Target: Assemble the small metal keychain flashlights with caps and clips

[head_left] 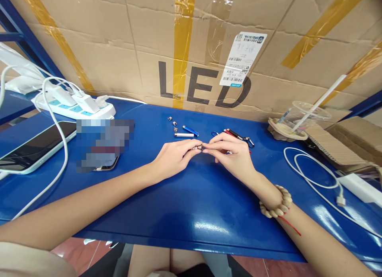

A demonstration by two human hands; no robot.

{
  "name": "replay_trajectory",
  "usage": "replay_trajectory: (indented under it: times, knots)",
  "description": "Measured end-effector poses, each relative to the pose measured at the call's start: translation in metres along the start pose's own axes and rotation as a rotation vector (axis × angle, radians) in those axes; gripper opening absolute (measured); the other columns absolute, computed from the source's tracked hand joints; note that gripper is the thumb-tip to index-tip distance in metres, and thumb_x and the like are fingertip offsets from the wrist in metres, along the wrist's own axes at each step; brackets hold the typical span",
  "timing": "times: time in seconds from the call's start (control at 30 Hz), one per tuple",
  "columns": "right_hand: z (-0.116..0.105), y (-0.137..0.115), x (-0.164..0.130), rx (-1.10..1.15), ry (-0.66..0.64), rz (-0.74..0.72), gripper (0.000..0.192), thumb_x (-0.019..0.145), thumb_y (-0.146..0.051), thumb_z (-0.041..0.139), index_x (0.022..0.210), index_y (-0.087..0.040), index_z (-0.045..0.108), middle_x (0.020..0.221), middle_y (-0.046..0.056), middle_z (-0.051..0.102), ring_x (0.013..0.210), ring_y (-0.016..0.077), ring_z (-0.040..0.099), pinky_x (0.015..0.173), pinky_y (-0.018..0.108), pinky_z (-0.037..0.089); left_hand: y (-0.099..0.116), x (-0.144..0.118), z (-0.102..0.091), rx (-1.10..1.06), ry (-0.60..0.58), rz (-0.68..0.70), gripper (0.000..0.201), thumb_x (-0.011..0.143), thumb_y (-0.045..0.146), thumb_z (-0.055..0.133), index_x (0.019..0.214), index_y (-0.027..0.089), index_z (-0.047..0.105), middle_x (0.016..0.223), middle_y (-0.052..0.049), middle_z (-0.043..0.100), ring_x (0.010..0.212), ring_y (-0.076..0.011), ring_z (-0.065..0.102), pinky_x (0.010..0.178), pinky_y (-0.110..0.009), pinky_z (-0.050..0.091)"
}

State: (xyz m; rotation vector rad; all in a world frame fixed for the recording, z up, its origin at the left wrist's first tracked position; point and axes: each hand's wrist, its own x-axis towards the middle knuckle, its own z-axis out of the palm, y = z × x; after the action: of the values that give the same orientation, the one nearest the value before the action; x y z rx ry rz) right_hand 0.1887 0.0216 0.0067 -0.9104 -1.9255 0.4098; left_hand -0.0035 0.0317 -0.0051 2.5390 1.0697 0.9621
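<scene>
Just above the middle of the frame, a small metallic piece point(197, 148) is showing between the person's two hands, glinting silver with reddish touches and darkening toward its right end. Fingers are hiding much of it, so I'm not making out its full shape. The left hand point(176, 157) is pinching it between thumb and fingers; the right hand point(232, 151) is pinching its dark end, its fingertips almost meeting the left ones.

Past the left hand, a silver tube point(184, 135) and a blue tube point(191, 131) are lying close together, with small metal bits point(174, 123) sitting to their upper left. Red and black sticks point(235, 133) are lying partly behind the right hand.

The blue worktop point(185, 213) is stretching open between the forearms, down to a front edge running across the lower frame above the person's lap. Along the back, a cardboard box point(143, 50) is rising like a wall, limiting reach that way. A dark-screened phone point(32, 149) is taking up the left side, while a looped white cable point(340, 200) and a plastic cup point(303, 116) are crowding the right.
</scene>
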Motion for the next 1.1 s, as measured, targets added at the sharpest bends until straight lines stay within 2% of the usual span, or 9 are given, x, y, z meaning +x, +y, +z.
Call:
replay_trajectory:
  times: [0.3, 0.5, 0.7, 1.1]
  knots:
    - [-0.0001, -0.0001, 0.0002, 0.026, -0.004, -0.013, 0.012, 0.074, -0.024, 0.07, 0.085, -0.022, 0.074, 0.081, 0.002, 0.065, 0.045, 0.0053, 0.051, 0.042, 0.022, 0.048, 0.0003, 0.0004, -0.0005, 0.008, -0.002, 0.017, 0.025, 0.093, 0.028, 0.04, 0.105, 0.021, 0.061, 0.103, -0.001, 0.069, 0.089, -0.0143, 0.066, 0.075, -0.021, 0.049]
    - [-0.002, 0.0015, 0.0005, 0.033, -0.022, 0.004, 0.011, 0.078, -0.029, 0.066, 0.08, -0.022, 0.074, 0.083, 0.003, 0.064, 0.043, 0.005, 0.051, 0.041, 0.023, 0.048, -0.0005, 0.0025, -0.0008, -0.063, -0.006, 0.067, 0.023, 0.093, 0.025, 0.041, 0.103, 0.018, 0.06, 0.105, -0.003, 0.067, 0.096, -0.0148, 0.063, 0.084, -0.023, 0.048]
    - [-0.0013, 0.0018, 0.0002, 0.05, -0.012, -0.011, 0.008, 0.078, -0.025, 0.065, 0.077, -0.022, 0.073, 0.082, 0.003, 0.063, 0.043, 0.0052, 0.052, 0.041, 0.022, 0.047, -0.0002, 0.0029, -0.0007, -0.068, -0.012, 0.061, 0.023, 0.093, 0.025, 0.041, 0.103, 0.018, 0.06, 0.106, -0.004, 0.067, 0.098, -0.0154, 0.062, 0.086, -0.025, 0.048]
    - [-0.0001, 0.0011, 0.0005, 0.026, -0.013, -0.001, 0.009, 0.078, -0.026, 0.066, 0.079, -0.021, 0.073, 0.083, 0.003, 0.064, 0.042, 0.0048, 0.051, 0.042, 0.023, 0.047, -0.0005, 0.0031, 0.0, -0.065, 0.017, 0.075, 0.022, 0.093, 0.025, 0.042, 0.101, 0.018, 0.06, 0.104, -0.004, 0.067, 0.096, -0.0152, 0.063, 0.085, -0.025, 0.048]
